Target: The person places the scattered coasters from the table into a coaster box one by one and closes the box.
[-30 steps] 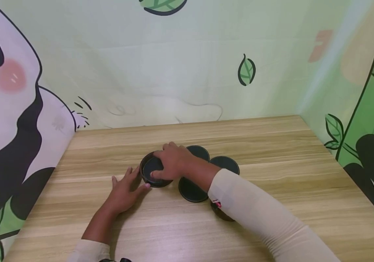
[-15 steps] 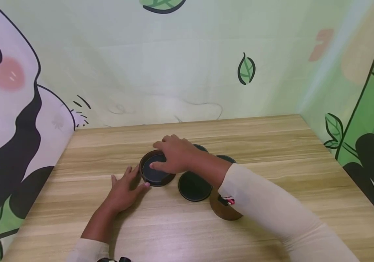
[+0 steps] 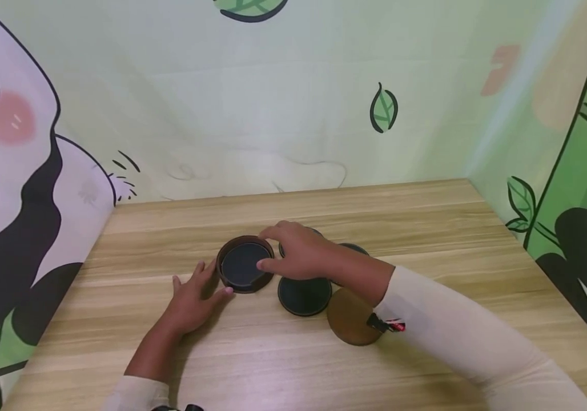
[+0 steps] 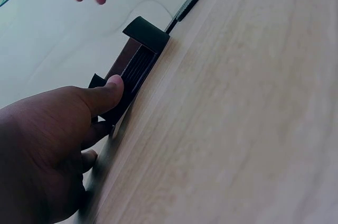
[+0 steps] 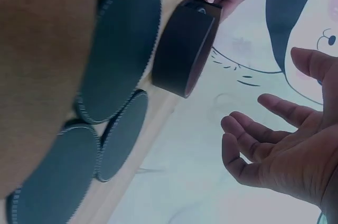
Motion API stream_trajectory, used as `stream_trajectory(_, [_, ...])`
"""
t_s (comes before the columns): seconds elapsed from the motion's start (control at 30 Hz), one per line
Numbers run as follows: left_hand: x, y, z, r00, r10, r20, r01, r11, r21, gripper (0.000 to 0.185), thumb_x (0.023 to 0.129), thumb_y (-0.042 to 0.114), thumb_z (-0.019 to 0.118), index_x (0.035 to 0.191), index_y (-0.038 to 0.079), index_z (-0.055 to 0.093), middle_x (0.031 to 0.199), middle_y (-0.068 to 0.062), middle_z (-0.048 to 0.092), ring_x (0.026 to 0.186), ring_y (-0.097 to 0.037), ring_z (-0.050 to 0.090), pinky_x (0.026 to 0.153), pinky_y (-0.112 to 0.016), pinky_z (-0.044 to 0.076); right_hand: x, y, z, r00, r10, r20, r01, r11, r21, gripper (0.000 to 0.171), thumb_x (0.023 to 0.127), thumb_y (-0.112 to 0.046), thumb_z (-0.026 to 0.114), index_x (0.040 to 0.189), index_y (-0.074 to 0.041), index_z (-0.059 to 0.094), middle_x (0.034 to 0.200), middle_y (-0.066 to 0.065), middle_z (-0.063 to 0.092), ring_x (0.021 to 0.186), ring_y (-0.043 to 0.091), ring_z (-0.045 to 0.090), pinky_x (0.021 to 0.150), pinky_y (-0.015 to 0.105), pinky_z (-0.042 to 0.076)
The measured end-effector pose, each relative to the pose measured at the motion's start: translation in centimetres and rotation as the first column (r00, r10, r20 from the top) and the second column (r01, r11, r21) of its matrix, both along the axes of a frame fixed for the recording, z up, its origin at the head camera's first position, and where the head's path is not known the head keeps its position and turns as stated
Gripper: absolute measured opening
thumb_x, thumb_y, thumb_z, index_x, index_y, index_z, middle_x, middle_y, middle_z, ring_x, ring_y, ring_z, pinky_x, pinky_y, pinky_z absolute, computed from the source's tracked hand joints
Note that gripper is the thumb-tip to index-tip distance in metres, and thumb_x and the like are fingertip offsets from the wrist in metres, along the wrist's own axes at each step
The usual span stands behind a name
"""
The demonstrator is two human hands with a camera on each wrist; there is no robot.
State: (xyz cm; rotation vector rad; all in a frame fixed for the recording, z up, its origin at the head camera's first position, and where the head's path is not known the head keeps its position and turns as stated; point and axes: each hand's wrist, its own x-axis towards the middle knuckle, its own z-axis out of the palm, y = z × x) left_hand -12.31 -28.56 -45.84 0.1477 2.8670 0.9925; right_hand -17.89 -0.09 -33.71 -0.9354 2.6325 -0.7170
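A round dark holder [image 3: 262,282] with a brown inside stands on the table, a black coaster [image 3: 242,265] lying in it. The left wrist view shows a stack of coasters [image 4: 138,66] through the holder's side gap. My left hand [image 3: 191,302] holds the holder at its left, thumb by the gap and fingers around the outer wall. Over the holder's right rim hovers my right hand [image 3: 298,251], which the right wrist view shows with loosely bent fingers and nothing in them. Right of the holder lie a black coaster [image 3: 305,298] and two more, partly hidden by my right arm.
A brown disc [image 3: 351,319] lies nearest me, right of the black coasters, partly under my right sleeve [image 3: 447,319]. The wooden table [image 3: 283,371] ends at the back against a printed wall cloth [image 3: 252,114]. Light stitching edges the black coasters [image 5: 121,49] in the right wrist view.
My right hand has drawn back to the right from above the holder, showing more of the coaster inside and of the brown disc. My left hand has stayed at the holder.
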Motion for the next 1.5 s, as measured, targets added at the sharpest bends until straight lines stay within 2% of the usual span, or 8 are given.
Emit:
stream_trajectory(0.17, [0.0, -0.1, -0.2, 1.0, -0.002, -0.006, 0.002, 1.0, 0.007, 0.086, 0.107, 0.043, 0.069, 0.173, 0.006, 0.029, 0.177, -0.03, 0.028, 0.168, -0.053, 0.014, 0.124, -0.086, -0.013, 0.2, 1.6, -0.7, 0.999, 0.0, 0.045, 0.003, 0.999, -0.05, 0.058, 0.104, -0.035, 0.073, 0.155, -0.01, 0.06, 0.161, 0.014, 0.058, 0.155, 0.033, 0.051, 0.127, 0.053, 0.045])
stream_trajectory(0.37, [0.0, -0.2, -0.3, 1.0, -0.004, -0.025, 0.005, 1.0, 0.009, 0.085, 0.107, 0.042, 0.07, 0.173, 0.006, 0.03, 0.176, -0.029, 0.03, 0.168, -0.053, 0.015, 0.124, -0.087, -0.013, 0.1, 3.4, -1.6, 0.995, -0.053, 0.083, 0.057, 0.997, -0.048, 0.06, 0.104, -0.034, 0.072, 0.157, -0.007, 0.057, 0.163, 0.017, 0.055, 0.156, 0.037, 0.049, 0.127, 0.056, 0.045])
stream_trajectory(0.63, [0.1, -0.1, -0.3, 1.0, -0.005, -0.023, 0.005, 1.0, 0.008, 0.084, 0.107, 0.041, 0.069, 0.173, 0.006, 0.03, 0.176, -0.029, 0.031, 0.168, -0.053, 0.015, 0.123, -0.088, -0.013, -0.6, 5.6, -2.9, 0.985, -0.149, 0.082, 0.156, 0.984, -0.089, 0.056, 0.101, -0.027, 0.078, 0.148, -0.001, 0.063, 0.155, 0.021, 0.061, 0.151, 0.04, 0.054, 0.124, 0.056, 0.048])
stream_trajectory(0.77, [0.1, -0.2, -0.2, 1.0, -0.005, -0.02, 0.005, 1.0, 0.007, 0.085, 0.107, 0.042, 0.07, 0.173, 0.007, 0.03, 0.176, -0.029, 0.031, 0.168, -0.053, 0.015, 0.123, -0.088, -0.012, -0.9, 6.5, -3.4, 0.979, -0.184, 0.081, 0.188, 0.982, -0.033, 0.058, 0.099, -0.028, 0.08, 0.148, -0.002, 0.064, 0.153, 0.024, 0.06, 0.145, 0.042, 0.057, 0.119, 0.057, 0.051])
stream_trajectory(1.03, [0.1, -0.3, -0.3, 1.0, -0.005, -0.016, 0.005, 1.0, 0.019, 0.085, 0.107, 0.043, 0.07, 0.173, 0.008, 0.03, 0.176, -0.028, 0.031, 0.168, -0.053, 0.014, 0.123, -0.087, -0.013, -2.7, 8.2, -4.6, 0.967, -0.221, 0.129, 0.205, 0.971, 0.125, 0.065, 0.096, -0.041, 0.081, 0.149, -0.007, 0.063, 0.159, 0.029, 0.05, 0.151, 0.05, 0.045, 0.119, 0.061, 0.05])
stream_trajectory(1.23, [0.1, -0.2, -0.3, 1.0, -0.008, -0.025, 0.008, 1.0, 0.01, 0.084, 0.107, 0.043, 0.07, 0.173, 0.008, 0.031, 0.176, -0.028, 0.031, 0.168, -0.053, 0.015, 0.123, -0.088, -0.012, -3.2, 9.1, -5.1, 0.972, -0.211, 0.101, 0.193, 0.967, 0.164, 0.063, 0.09, -0.039, 0.088, 0.141, -0.009, 0.067, 0.146, 0.029, 0.056, 0.137, 0.049, 0.051, 0.112, 0.06, 0.053])
stream_trajectory(1.33, [0.1, -0.2, -0.2, 1.0, -0.006, -0.026, 0.006, 1.0, 0.007, 0.084, 0.107, 0.043, 0.07, 0.173, 0.008, 0.031, 0.176, -0.028, 0.032, 0.168, -0.053, 0.015, 0.123, -0.088, -0.012, -3.2, 9.3, -5.2, 0.976, -0.205, 0.076, 0.19, 0.967, 0.17, 0.065, 0.088, -0.037, 0.089, 0.143, -0.008, 0.068, 0.144, 0.03, 0.057, 0.135, 0.05, 0.052, 0.109, 0.059, 0.054])
stream_trajectory(1.5, [0.1, -0.2, -0.1, 1.0, -0.005, -0.021, 0.005, 1.0, 0.008, 0.084, 0.107, 0.042, 0.07, 0.173, 0.007, 0.03, 0.176, -0.028, 0.031, 0.168, -0.053, 0.015, 0.123, -0.088, -0.012, -3.0, 9.4, -5.2, 0.967, -0.248, 0.05, 0.232, 0.948, 0.216, 0.074, 0.084, -0.037, 0.093, 0.147, -0.009, 0.066, 0.141, 0.03, 0.06, 0.129, 0.048, 0.059, 0.104, 0.056, 0.058])
